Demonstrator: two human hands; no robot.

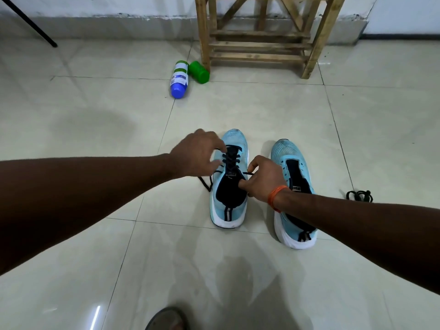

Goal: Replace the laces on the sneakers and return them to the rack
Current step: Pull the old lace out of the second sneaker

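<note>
Half-laced sneaker (229,208) upright beside laceless sneaker (292,167); loose lace (359,195) nearby.

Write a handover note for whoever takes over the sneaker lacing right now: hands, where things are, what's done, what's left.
Left hand: fingertips at the crossed rows of the dark lace; grip unclear.
Right hand: pinches one end of that lace.
Partly laced sneaker and bare sneaker stand side by side on the floor; a loose lace bundle lies beside the bare one. The rack stands ahead.
Left: finish this lacing, lace the other sneaker, rack both.
</note>
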